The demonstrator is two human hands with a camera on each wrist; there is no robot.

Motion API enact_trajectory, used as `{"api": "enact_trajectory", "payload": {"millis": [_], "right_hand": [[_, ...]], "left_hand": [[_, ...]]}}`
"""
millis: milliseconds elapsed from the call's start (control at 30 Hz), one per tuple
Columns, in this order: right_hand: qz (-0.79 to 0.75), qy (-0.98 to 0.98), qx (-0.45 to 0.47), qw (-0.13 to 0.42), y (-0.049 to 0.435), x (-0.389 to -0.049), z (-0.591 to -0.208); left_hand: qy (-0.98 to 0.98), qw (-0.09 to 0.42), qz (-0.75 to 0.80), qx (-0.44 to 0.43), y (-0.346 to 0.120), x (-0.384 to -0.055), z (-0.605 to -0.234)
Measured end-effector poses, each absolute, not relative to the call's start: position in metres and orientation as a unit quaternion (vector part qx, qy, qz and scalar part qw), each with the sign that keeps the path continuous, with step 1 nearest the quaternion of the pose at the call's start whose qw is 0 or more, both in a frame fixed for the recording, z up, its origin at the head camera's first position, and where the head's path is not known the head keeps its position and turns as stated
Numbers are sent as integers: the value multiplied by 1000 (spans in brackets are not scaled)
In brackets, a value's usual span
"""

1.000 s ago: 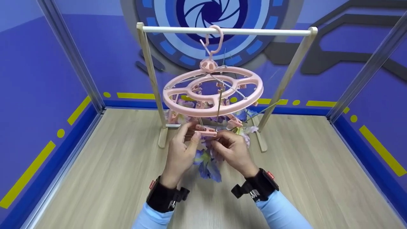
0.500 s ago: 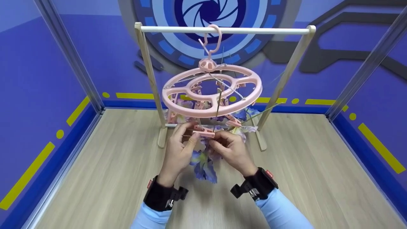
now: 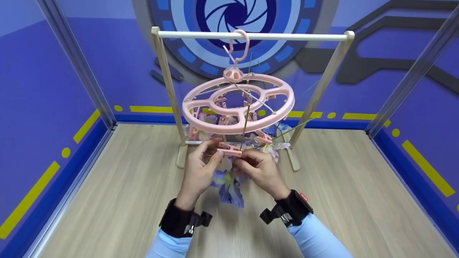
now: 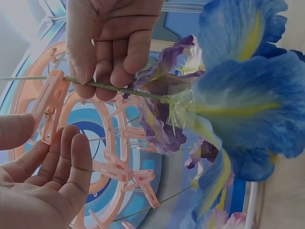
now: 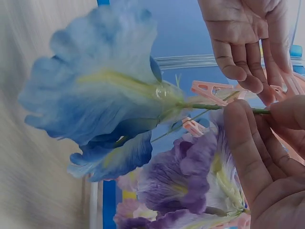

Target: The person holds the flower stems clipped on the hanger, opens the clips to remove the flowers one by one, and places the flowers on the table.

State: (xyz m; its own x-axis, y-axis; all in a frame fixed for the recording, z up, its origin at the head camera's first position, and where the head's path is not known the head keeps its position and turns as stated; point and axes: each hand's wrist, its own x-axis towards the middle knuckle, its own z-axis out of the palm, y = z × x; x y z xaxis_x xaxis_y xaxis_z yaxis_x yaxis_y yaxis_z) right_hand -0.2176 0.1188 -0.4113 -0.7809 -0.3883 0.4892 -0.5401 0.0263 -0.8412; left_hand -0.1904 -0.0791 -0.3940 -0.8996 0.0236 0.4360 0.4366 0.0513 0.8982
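Observation:
A pink clothespin dangles under the front of a round pink clip hanger. My left hand grips its handle end between thumb and fingers. The green stem of a blue artificial iris crosses the clothespin's tip in the left wrist view. Just below that spot, my right hand pinches the stem between thumb and fingers. The blossom hangs head down beneath both hands, and the stem rises past the hanger's ring.
A wooden rack carries the hanger by its hook on a white rail. Other clothespins hang around the ring, some near purple and pink flowers. A second stem juts out to the right.
Both hands, with the clothespin and the blue iris, have shifted slightly left and down in the head view. The grips look the same.

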Motion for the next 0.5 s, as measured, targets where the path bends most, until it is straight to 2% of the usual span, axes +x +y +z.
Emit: {"api": "enact_trajectory", "payload": {"millis": [500], "right_hand": [[599, -727, 327, 76, 117, -216, -411]], "left_hand": [[-689, 177, -682, -169, -77, -191, -397]]}}
